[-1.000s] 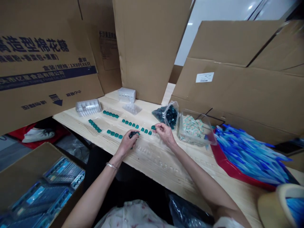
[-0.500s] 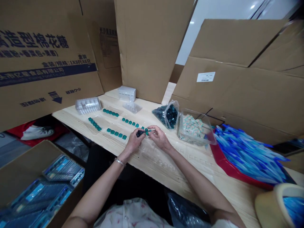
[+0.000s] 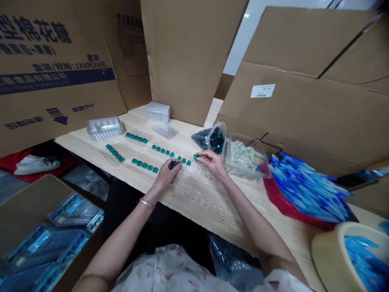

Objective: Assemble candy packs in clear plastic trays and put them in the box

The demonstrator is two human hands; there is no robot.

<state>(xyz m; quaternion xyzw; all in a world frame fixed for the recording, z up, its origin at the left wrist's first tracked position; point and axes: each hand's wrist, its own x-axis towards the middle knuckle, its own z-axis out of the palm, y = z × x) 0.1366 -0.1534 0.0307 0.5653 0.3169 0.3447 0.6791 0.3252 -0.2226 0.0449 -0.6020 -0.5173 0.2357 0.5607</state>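
Observation:
My left hand (image 3: 165, 176) is closed around a small cluster of dark teal pieces (image 3: 173, 164), just above the table and at the right end of the front rows. My right hand (image 3: 213, 163) pinches a small teal block (image 3: 196, 157) between its fingertips. Lines of square teal blocks (image 3: 142, 163) run across the pale wooden table (image 3: 194, 194) to the left of my hands. A clear bag of dark teal pieces (image 3: 216, 140) stands just beyond my right hand.
A clear tub of small wrapped items (image 3: 245, 157) sits right of my hands, beside a red tray of blue pieces (image 3: 282, 198). Clear plastic trays (image 3: 105, 127) stand at the back left. Cardboard sheets (image 3: 182, 52) wall the far side; a box (image 3: 30, 207) sits lower left.
My hands, close together half a second ago, have moved apart, with the right hand going right to the teal block. The whole scene has shifted left and up in view.

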